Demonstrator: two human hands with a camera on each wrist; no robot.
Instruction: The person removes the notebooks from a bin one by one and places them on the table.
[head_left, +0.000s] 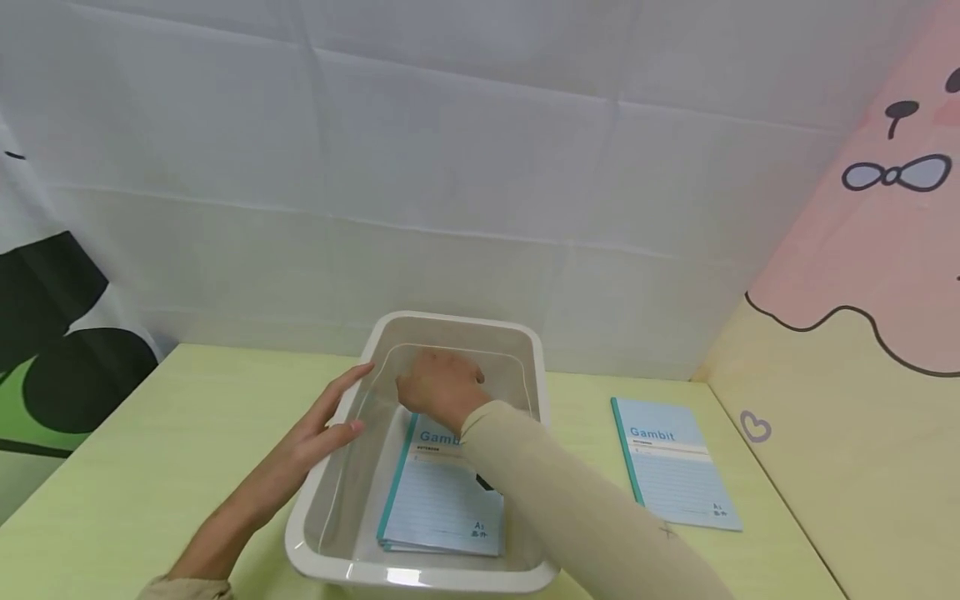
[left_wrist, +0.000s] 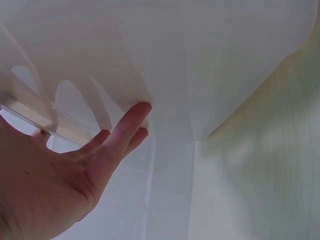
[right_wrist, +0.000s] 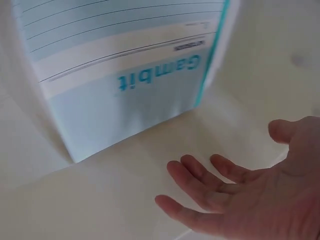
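A white plastic bin point(head_left: 465, 319) stands on the table with light blue Gambit notebooks point(head_left: 438, 508) stacked flat inside. My left hand point(head_left: 313, 437) is at the bin's left side, its fingers extended. In the left wrist view, the fingertips of the left hand point(left_wrist: 85, 165) touch the bin's outer wall point(left_wrist: 175, 75). Inside the bin, my right hand point(head_left: 438, 387) hovers past the titled end of the stack. Its fingers are loosely bent and hold nothing in the right wrist view, apart from the top notebook point(right_wrist: 125, 110). My right sleeve covers part of the stack.
Another Gambit notebook point(head_left: 678, 467) lies on the light green table point(head_left: 210, 417), right of the bin. A white cloth backdrop point(head_left: 465, 167) hangs close behind the bin, and a printed panel point(head_left: 847, 433) borders the table on the right.
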